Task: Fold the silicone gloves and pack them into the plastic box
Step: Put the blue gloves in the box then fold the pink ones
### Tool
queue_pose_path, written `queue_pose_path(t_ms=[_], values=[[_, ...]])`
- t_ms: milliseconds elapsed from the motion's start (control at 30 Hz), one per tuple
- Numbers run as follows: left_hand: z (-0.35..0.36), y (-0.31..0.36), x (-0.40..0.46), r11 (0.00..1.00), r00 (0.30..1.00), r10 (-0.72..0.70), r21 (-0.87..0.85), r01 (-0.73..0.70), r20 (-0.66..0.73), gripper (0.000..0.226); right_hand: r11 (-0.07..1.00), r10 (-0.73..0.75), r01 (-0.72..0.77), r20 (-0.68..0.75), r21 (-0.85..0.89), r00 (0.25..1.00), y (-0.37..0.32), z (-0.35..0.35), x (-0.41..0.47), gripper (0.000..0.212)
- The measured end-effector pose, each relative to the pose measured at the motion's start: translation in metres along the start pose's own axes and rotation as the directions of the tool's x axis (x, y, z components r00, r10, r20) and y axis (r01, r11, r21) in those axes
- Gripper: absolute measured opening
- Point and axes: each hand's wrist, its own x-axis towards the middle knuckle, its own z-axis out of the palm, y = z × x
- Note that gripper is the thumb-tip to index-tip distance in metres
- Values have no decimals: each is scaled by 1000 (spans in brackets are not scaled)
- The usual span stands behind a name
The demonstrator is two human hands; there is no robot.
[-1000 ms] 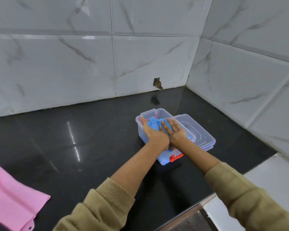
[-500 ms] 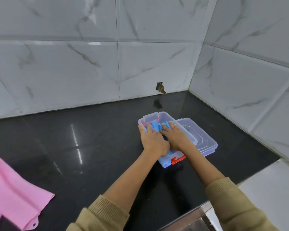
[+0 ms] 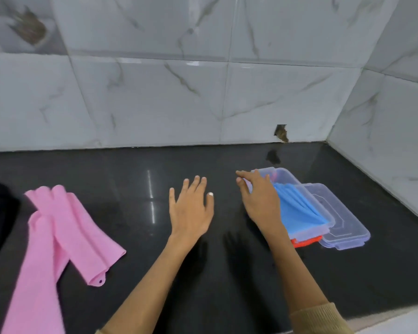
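Right, from the head view I am holding my left hand (image 3: 190, 213) flat over the black counter (image 3: 203, 285), fingers straight and spread, gripping nothing at all. Whether the palm is touching the stone or hovering just above it, I cannot tell. My right hand (image 3: 260, 201) is sitting at the left rim of the plastic box (image 3: 284, 173), fingers stretched out and lying over the near corner, not curling round anything. Just to the right of that hand the blue gloves (image 3: 297, 210) are lying folded inside the box, filling most of it and showing through the clear wall. Under the near end of the box a red clasp (image 3: 307, 242) is peeking out. Beyond the box, further right of my right hand, the clear lid (image 3: 343, 227) is lying flat, partly tucked under the box edge. Well away to the left of my left hand the pink gloves (image 3: 58, 237) are lying on the counter, unfolded, one crossing over the other, cuffs pointing toward me, one with a small hanging tab. Ahead of both hands the grey marble tiles (image 3: 155, 104) are rising behind the counter, with a small chipped hole (image 3: 281, 133) near the corner.
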Motion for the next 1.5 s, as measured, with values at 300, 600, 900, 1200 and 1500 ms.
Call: queue_pose_path(t_ms=[300,600,900,1200,1500], values=[[-30,-111,-24,940,938,-336,30,339,-83,49,988,-103,59,334,140,937,-43,74,-17,35],[-39,-158,-63,854,825,-514,-56,517,-234,41,962,-259,169,527,213,810,-91,136,-61,38],[-39,-184,-88,765,753,-637,-254,592,-164,62,901,-430,270,614,340,662,-134,178,-92,36],[-40,-158,-104,701,734,-676,-364,613,-68,78,942,-330,185,663,280,672,-196,219,-80,29],[-45,-134,-120,703,688,-709,-234,672,-157,55,951,-203,-42,724,306,660,-222,246,-62,19]])
